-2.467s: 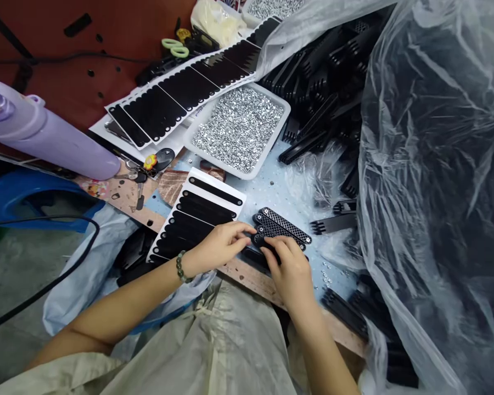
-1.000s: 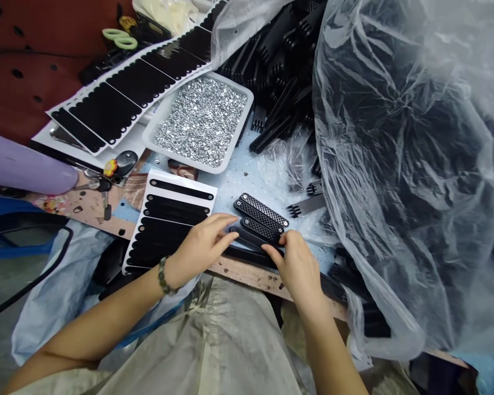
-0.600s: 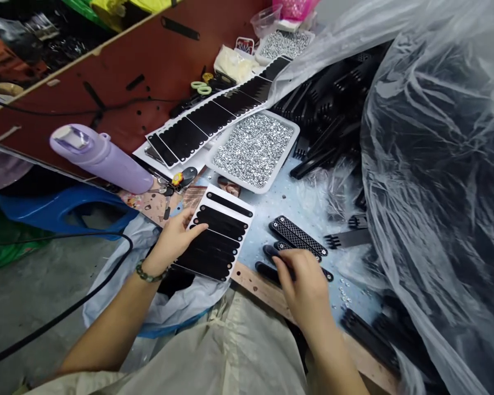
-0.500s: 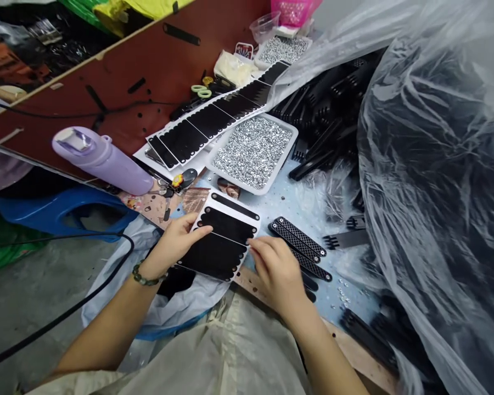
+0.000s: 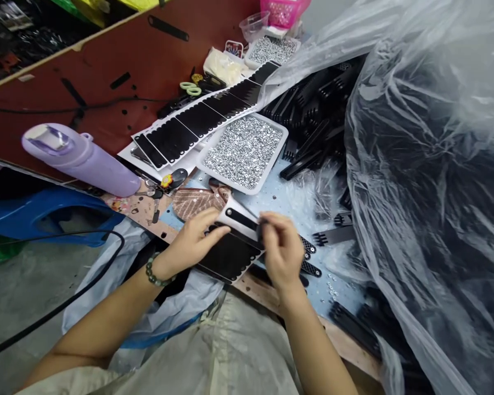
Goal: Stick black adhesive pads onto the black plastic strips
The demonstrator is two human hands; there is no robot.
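My left hand [image 5: 195, 241] grips the left side of a white backing sheet [image 5: 230, 241] covered with black adhesive strips and holds it tilted up off the table. My right hand [image 5: 280, 248] pinches the end of one black strip at the sheet's right edge. Behind my right hand, perforated black plastic bars [image 5: 308, 258] lie on the pale blue tabletop [image 5: 288, 200], partly hidden by the hand.
A white tray of small silver nuts [image 5: 242, 149] sits behind the sheet, with longer sheets of black strips [image 5: 189, 123] beyond it. A purple bottle [image 5: 78, 159] lies at left. Black comb-like parts [image 5: 313, 126] are piled at right under a large clear plastic bag [image 5: 428, 181].
Both hands left the perforated bars. My left hand took the strip sheet and lifted it; my right hand moved to the sheet's right edge and pinched a strip.
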